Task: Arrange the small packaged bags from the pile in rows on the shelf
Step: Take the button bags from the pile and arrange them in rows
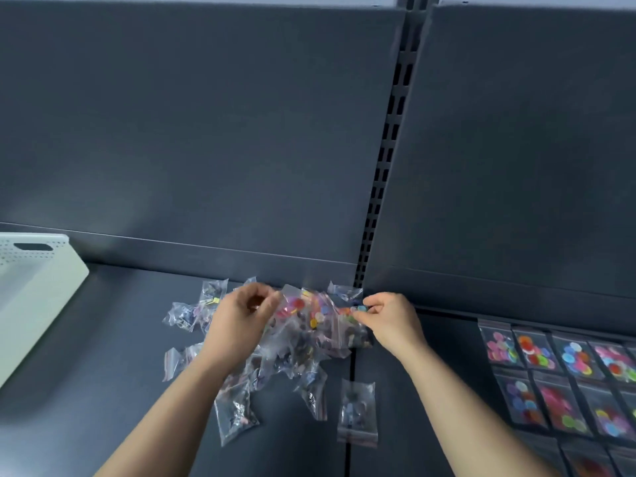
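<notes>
Centrally, at the far edge of the pile [292, 359], both hands hold one bag of coloured discs [306, 309] stretched between them. The left hand [241, 316] has curled fingers pinching the bag's left end; the right hand [389, 320] pinches its right end between thumb and fingertips. The bag hangs just above the heap, near the back panel [206, 149].

To do the step well, lift the bag free without dragging its neighbours, keep it flat, and set it in line with the rows [557, 370] laid at the right of the shelf [103, 373], edges matching.

Blur softens the left hand's grip, so its exact contact is uncertain. Contents of the darker bags are indistinct. The rows run out of frame at right and near, and a white perforated basket [31, 280] is cut off at left.
</notes>
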{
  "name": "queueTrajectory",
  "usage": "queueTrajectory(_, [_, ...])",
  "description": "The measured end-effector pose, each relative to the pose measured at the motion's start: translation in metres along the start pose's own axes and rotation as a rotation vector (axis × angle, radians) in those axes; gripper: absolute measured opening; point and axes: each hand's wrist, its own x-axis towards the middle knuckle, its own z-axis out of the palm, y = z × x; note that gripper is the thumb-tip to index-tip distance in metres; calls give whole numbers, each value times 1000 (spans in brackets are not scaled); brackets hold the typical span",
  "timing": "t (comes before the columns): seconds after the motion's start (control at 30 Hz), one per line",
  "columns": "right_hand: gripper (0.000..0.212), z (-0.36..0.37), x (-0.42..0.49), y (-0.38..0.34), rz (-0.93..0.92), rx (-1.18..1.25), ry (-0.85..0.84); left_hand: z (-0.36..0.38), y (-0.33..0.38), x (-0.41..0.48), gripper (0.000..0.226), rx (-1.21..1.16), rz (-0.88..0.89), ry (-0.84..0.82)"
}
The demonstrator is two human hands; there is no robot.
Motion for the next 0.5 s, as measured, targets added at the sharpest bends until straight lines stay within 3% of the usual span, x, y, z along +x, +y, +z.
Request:
queueTrajectory(0.1, [18,-2,1,1,-1,-22,-50,-2,7,14,19,-183,-89,7])
queueTrajectory(0.23, [15,-9,-8,4,7,255,-30,11,8,39,17,-297,-180,5])
queueTrajectory(0.37, [12,-13,-18,2,34,494,7,23,5,47,11,158,-56,-117])
queueTrajectory(0.43, [6,-11,-21,-1,51,564,-7,29,2,46,29,407,33,-214])
queueTrajectory(0.5, [5,-9,-24,-5,59,600,-27,34,3,46,30,517,95,-254])
